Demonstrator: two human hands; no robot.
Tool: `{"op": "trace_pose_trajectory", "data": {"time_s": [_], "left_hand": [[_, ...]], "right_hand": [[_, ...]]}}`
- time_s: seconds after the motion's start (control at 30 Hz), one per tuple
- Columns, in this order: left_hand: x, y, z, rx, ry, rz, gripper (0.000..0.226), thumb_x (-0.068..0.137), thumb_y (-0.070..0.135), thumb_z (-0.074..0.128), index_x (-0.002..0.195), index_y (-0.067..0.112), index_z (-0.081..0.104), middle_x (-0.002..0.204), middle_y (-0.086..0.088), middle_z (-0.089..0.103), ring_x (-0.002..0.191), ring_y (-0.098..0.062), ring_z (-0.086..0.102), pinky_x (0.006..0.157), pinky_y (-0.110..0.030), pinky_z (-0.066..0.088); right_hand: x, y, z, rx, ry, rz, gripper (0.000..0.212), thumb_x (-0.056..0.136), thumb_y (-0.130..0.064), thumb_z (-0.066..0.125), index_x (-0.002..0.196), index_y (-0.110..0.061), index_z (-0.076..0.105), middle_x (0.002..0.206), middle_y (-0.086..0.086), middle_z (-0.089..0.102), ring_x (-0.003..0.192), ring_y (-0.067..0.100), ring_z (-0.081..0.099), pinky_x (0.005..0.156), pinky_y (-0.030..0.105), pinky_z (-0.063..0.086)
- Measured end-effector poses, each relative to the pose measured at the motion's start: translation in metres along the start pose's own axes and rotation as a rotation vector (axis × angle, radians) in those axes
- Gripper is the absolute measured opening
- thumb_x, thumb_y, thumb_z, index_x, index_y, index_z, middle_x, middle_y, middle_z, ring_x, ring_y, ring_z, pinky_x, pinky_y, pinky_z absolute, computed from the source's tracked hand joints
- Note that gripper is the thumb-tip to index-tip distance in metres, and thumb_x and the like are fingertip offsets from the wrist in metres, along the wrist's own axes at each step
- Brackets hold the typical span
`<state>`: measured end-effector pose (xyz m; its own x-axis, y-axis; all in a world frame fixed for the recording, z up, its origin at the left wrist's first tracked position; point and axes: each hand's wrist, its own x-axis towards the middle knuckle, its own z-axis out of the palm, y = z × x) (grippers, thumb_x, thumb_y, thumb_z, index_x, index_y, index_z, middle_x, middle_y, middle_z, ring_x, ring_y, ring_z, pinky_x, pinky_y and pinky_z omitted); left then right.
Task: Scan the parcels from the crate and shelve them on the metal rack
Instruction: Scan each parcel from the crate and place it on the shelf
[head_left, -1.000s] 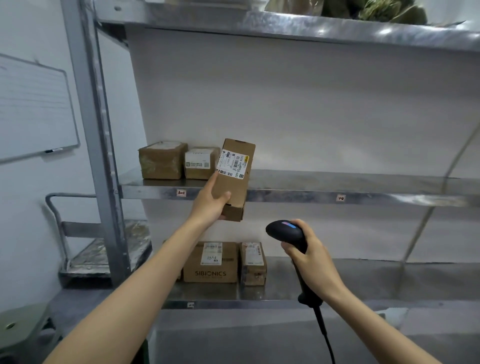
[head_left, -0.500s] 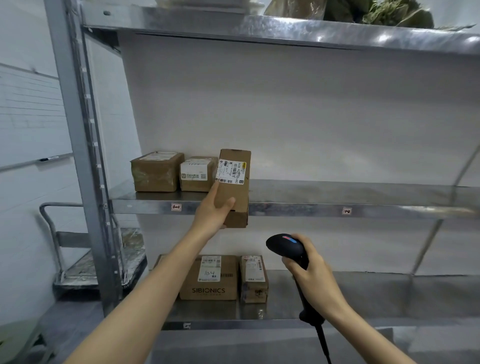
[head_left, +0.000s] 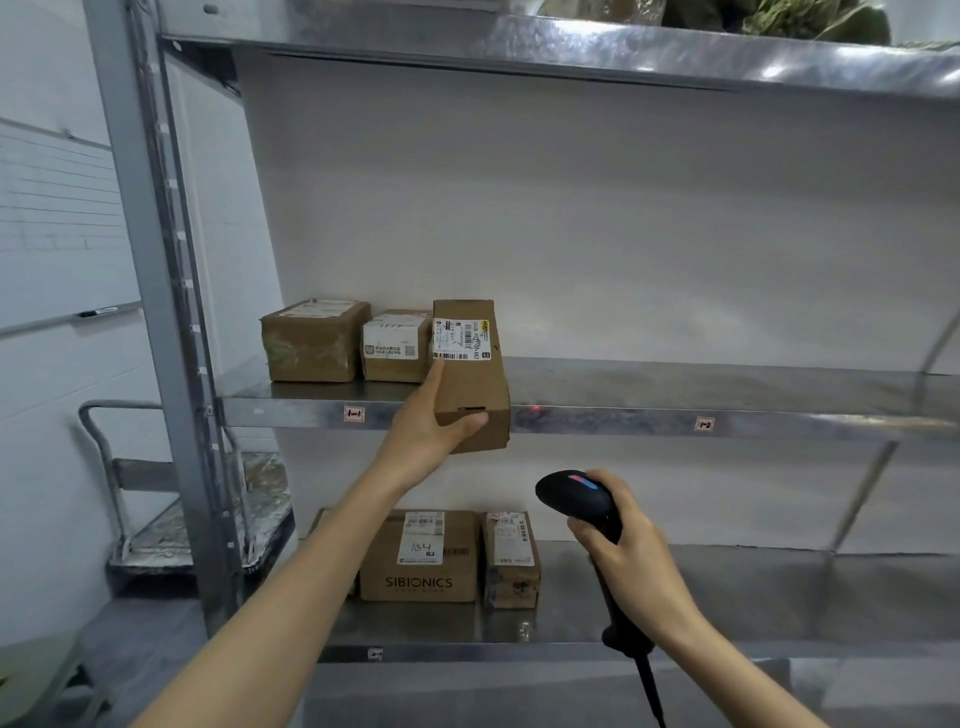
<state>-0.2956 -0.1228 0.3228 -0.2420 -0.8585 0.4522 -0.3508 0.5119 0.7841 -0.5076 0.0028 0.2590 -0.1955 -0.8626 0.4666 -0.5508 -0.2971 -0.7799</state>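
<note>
Left hand: grips a tall brown box by its lower left corner, thumb across the front face, a finger running up the left edge.

Box: stands upright at the front of the middle shelf of the rack. Its lower end hangs below the shelf's front lip. Whether any part rests on the shelf cannot be told. A white barcode label sits on the upper front face, towards the camera. The box is just right of two parcels standing side by side at the shelf's left end, and appears to touch the nearer one.

Right hand: wrapped round the handle of a black scanner, held lower and to the right of the box, well apart from it. The scanner head points up towards the rack; its cable drops out of the bottom of the frame. A small red light spot shows on the shelf lip just right of the box.

Shelf lip: tag "1-1" left of the box, tag "1-2" far right.

Lower shelf: a carton marked SIBIONICS and a narrower carton touching its right side.

Left of the rack: a whiteboard on the wall and a trolley beneath it.
</note>
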Motion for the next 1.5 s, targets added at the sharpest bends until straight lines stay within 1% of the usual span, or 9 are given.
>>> {"op": "trace_pose_trajectory", "data": {"time_s": [0.1, 0.43, 0.57, 0.7, 0.83, 0.97, 1.03, 1.1, 1.5], "left_hand": [[0.002, -0.004, 0.004, 0.076, 0.096, 0.023, 0.087, 0.082, 0.06, 0.059, 0.152, 0.036, 0.012, 0.151, 0.004, 0.036, 0.134, -0.017, 0.04, 0.107, -0.043, 0.04], [0.013, -0.009, 0.015, 0.248, 0.247, 0.131, 0.084, 0.084, 0.07, 0.043, 0.146, 0.049, -0.01, 0.149, 0.002, 0.041, 0.129, -0.02, 0.047, 0.094, -0.043, 0.049], [0.028, -0.009, 0.015, 0.325, 0.317, 0.159, 0.079, 0.089, 0.066, 0.037, 0.149, 0.044, -0.009, 0.144, -0.003, 0.046, 0.124, -0.024, 0.05, 0.087, -0.052, 0.052], [0.037, -0.014, 0.022, 0.472, 0.392, 0.193, 0.07, 0.094, 0.06, 0.028, 0.15, 0.039, -0.007, 0.134, -0.005, 0.052, 0.115, -0.027, 0.051, 0.079, -0.046, 0.052], [0.047, -0.019, 0.03, 0.643, 0.468, 0.121, 0.069, 0.094, 0.06, 0.023, 0.153, 0.027, 0.006, 0.143, -0.012, 0.041, 0.114, -0.03, 0.044, 0.086, -0.041, 0.042], [0.057, -0.018, 0.033, 0.863, 0.568, 0.036, 0.071, 0.094, 0.061, 0.018, 0.152, 0.021, 0.02, 0.153, -0.022, 0.025, 0.125, -0.04, 0.041, 0.098, -0.053, 0.035], [0.063, -0.022, 0.033, 0.876, 0.547, 0.023, 0.072, 0.094, 0.061, 0.019, 0.153, 0.021, 0.015, 0.159, -0.02, 0.01, 0.141, -0.04, 0.022, 0.109, -0.064, 0.018], [0.069, -0.027, 0.034, 0.892, 0.523, 0.019, 0.073, 0.094, 0.062, 0.017, 0.154, 0.021, 0.009, 0.16, -0.015, 0.001, 0.147, -0.037, 0.005, 0.111, -0.065, 0.005], [0.064, -0.023, 0.029, 0.905, 0.453, -0.004, 0.076, 0.093, 0.063, 0.011, 0.153, 0.019, -0.002, 0.161, -0.012, -0.008, 0.148, -0.03, -0.008, 0.113, -0.061, -0.003]], "right_hand": [[0.0, 0.002, -0.001, 0.006, -0.001, 0.005, 0.046, 0.089, -0.013, 0.064, 0.105, -0.052, 0.047, 0.089, -0.014, 0.065, 0.069, 0.003, 0.061, 0.058, 0.013, 0.045], [0.003, 0.01, -0.002, 0.015, -0.006, 0.023, 0.045, 0.089, -0.013, 0.065, 0.107, -0.051, 0.048, 0.094, -0.019, 0.064, 0.08, -0.003, 0.061, 0.064, 0.008, 0.046], [0.007, 0.015, -0.001, 0.018, -0.002, 0.04, 0.045, 0.088, -0.012, 0.065, 0.109, -0.048, 0.049, 0.097, -0.015, 0.065, 0.083, -0.009, 0.059, 0.068, 0.005, 0.044], [0.011, 0.02, -0.001, 0.027, -0.006, 0.052, 0.045, 0.087, -0.01, 0.066, 0.111, -0.045, 0.049, 0.099, -0.016, 0.065, 0.084, -0.008, 0.059, 0.069, 0.006, 0.045], [0.016, 0.023, 0.002, 0.047, -0.015, 0.065, 0.047, 0.087, -0.008, 0.066, 0.113, -0.044, 0.049, 0.102, -0.017, 0.064, 0.089, -0.011, 0.058, 0.071, 0.004, 0.044], [0.02, 0.025, 0.004, 0.061, -0.022, 0.071, 0.046, 0.088, -0.008, 0.065, 0.115, -0.041, 0.05, 0.103, -0.017, 0.064, 0.09, -0.012, 0.058, 0.07, 0.003, 0.043], [0.022, 0.026, 0.004, 0.062, -0.025, 0.07, 0.046, 0.088, -0.009, 0.065, 0.115, -0.042, 0.049, 0.102, -0.018, 0.064, 0.09, -0.012, 0.058, 0.069, 0.004, 0.044], [0.024, 0.026, 0.004, 0.056, -0.035, 0.071, 0.046, 0.089, -0.01, 0.064, 0.114, -0.046, 0.048, 0.102, -0.018, 0.063, 0.089, -0.01, 0.059, 0.069, 0.007, 0.046], [0.024, 0.019, 0.005, 0.044, -0.027, 0.032, 0.043, 0.089, -0.014, 0.065, 0.109, -0.049, 0.049, 0.097, -0.015, 0.065, 0.078, -0.004, 0.061, 0.066, 0.01, 0.046]]}}
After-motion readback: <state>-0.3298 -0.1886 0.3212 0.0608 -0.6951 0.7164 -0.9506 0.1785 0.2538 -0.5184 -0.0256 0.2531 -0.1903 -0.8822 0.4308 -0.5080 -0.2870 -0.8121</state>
